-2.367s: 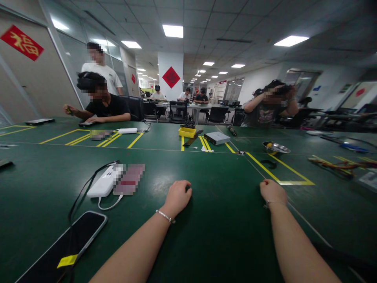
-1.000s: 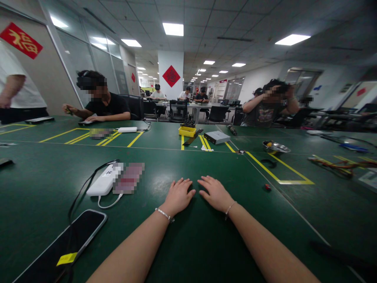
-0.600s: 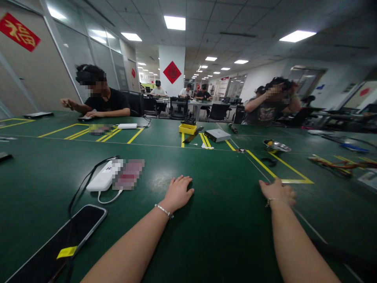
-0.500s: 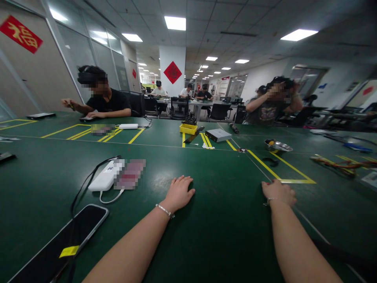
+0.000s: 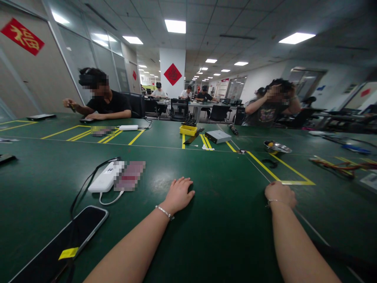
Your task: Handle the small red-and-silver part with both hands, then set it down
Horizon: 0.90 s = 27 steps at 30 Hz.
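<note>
My left hand (image 5: 179,194) lies palm down on the green table (image 5: 224,220), its fingers stretched out and holding nothing. A beaded bracelet (image 5: 165,212) circles that wrist. My right hand (image 5: 281,194) rests farther right, beside the near end of a yellow tape outline (image 5: 297,182). Its fingers are curled under and the thumb is tucked in; nothing shows in its grasp. Left of my left hand lie a white power bank (image 5: 106,177) with a short white cable and a blurred flat object (image 5: 129,176). A large phone (image 5: 63,241) with a black strap across it is nearer me.
Beyond my hands stand a yellow bin (image 5: 188,130) of dark parts, a grey box (image 5: 218,136) and a metal bowl (image 5: 277,147). A bundle of wires (image 5: 335,166) lies to the right. Two people sit across the table, one touching their headgear.
My right thumb has drawn in and the right hand has curled a little more. My left hand stays in place. The view has tilted slightly.
</note>
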Available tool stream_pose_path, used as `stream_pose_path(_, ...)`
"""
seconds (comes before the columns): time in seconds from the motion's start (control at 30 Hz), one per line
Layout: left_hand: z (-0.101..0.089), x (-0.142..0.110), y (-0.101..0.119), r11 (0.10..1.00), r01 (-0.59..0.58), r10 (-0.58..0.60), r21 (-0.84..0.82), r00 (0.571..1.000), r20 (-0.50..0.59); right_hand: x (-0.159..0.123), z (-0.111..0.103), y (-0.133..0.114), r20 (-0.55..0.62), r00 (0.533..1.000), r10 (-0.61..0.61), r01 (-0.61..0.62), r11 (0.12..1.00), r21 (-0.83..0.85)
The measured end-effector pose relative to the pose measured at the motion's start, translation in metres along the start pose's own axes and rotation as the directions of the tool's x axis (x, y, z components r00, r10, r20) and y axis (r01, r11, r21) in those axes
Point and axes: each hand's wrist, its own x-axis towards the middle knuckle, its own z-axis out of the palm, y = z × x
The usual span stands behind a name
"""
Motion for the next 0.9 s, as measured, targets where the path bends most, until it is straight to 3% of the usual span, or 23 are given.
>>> stream_pose_path(0.2,0.002,0.000,0.000,1.000,-0.005,0.005,-0.003,1.000,-0.022,-0.009,-0.013,-0.009,-0.010,0.998,-0.058,0.059,0.990,0.131)
stream_pose_path(0.33,0.002,0.002,0.000,0.999,0.005,-0.007,-0.032,0.998,-0.060,-0.028,-0.017,-0.040,0.056,0.965,-0.256,0.227,0.924,0.309)
stream_pose_path(0.4,0.001,0.002,0.001,0.997,0.006,-0.013,-0.077,0.997,-0.080,-0.045,-0.015,-0.063,0.128,0.912,-0.389,0.314,0.865,0.392)
stream_pose_path(0.5,-0.002,0.002,0.007,0.979,0.007,-0.024,-0.204,0.996,-0.082,-0.081,-0.007,-0.099,0.204,0.798,-0.568,0.404,0.753,0.519)
stream_pose_path(0.67,-0.003,-0.001,0.018,0.942,0.002,-0.037,-0.336,0.995,-0.096,-0.144,0.002,-0.133,0.243,0.587,-0.772,0.425,0.549,0.720)
stream_pose_path(0.8,-0.004,-0.002,0.020,0.954,-0.016,-0.021,-0.300,0.993,-0.120,-0.157,-0.004,-0.136,0.250,0.519,-0.818,0.529,0.536,0.657)
stream_pose_path(0.9,-0.005,-0.001,0.018,0.947,0.009,-0.056,-0.322,0.989,-0.137,-0.134,-0.014,-0.127,0.250,0.547,-0.799,0.602,0.583,0.545)
